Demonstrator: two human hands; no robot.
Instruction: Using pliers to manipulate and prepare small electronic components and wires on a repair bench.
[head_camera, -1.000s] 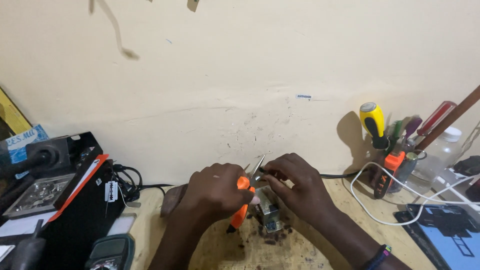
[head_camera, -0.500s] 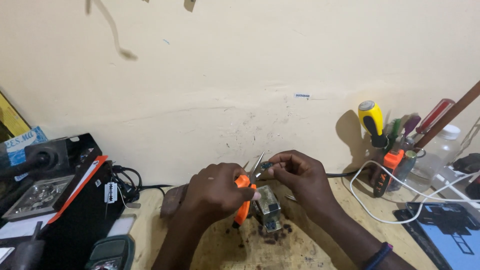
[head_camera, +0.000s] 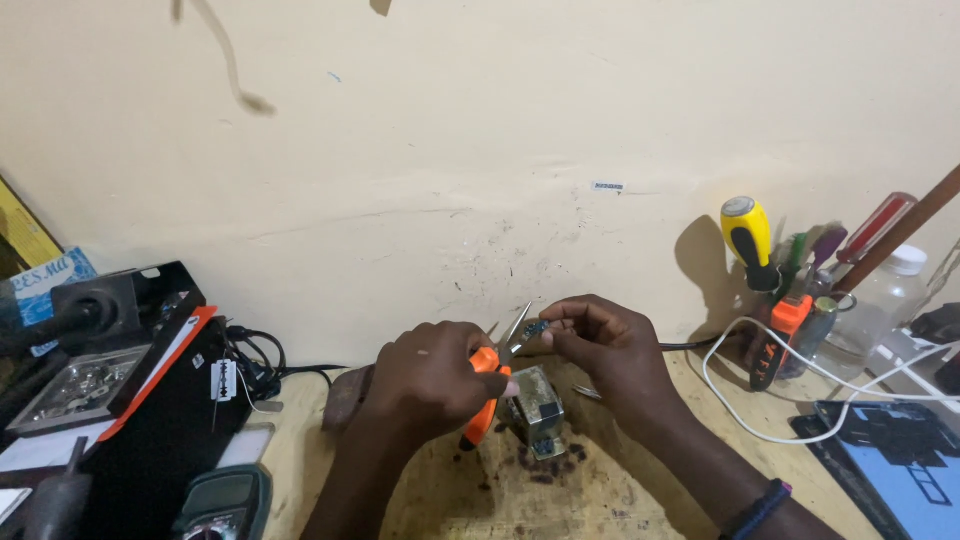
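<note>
Looks like mid-snip; left hand is clamped round the orange-handled cutters, right hand pinches a tiny component at the tips, just above the small metal block; next probably wants a steady squeeze.

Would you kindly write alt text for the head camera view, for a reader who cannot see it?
A person's left hand grips orange-handled pliers while the right hand pinches a tiny part at the plier tips, above a small metal block on a worn workbench. Screwdrivers stand in a holder at right; black equipment sits at left.
</note>
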